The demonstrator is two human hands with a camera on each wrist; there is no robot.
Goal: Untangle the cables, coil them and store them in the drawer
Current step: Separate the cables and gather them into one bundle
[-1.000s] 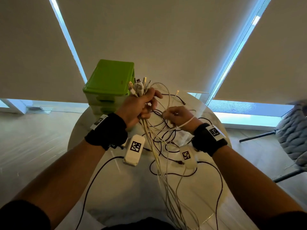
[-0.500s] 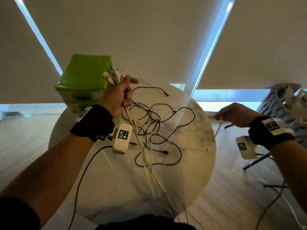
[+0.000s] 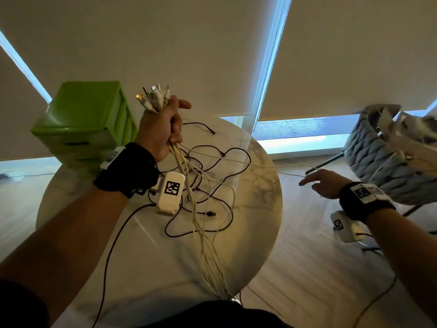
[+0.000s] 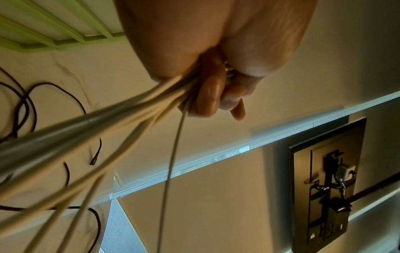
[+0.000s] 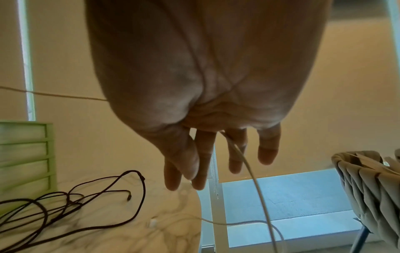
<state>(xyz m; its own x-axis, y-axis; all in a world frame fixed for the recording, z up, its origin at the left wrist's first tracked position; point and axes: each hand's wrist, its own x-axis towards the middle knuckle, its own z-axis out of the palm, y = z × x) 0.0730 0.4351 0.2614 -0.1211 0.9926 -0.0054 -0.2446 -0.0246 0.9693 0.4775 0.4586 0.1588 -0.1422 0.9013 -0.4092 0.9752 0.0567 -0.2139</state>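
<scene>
My left hand (image 3: 165, 131) is raised over the round marble table (image 3: 262, 192) and grips a bundle of white cables (image 3: 201, 223); their plugs (image 3: 152, 98) stick up out of the fist. The left wrist view shows my left hand (image 4: 207, 95) with fingers curled round the white strands (image 4: 90, 137). One thin white cable (image 3: 260, 163) runs from the bundle rightward to my right hand (image 3: 316, 183), held off the table's right edge. In the right wrist view, my right hand (image 5: 207, 162) has straight fingers, and the white cable (image 5: 252, 169) passes between two of them. Black cables (image 3: 212, 183) lie tangled on the table.
A green drawer unit (image 3: 82, 124) stands at the table's back left, its drawers closed. To the right, a grey padded chair (image 3: 387, 162) stands on the wooden floor. Window blinds hang behind. Thin black leads run from both wrist devices.
My right hand left the tangle and swung out past the table's right edge, drawing one white cable with it; its fingers are now straight. The left hand kept gripping the bundle.
</scene>
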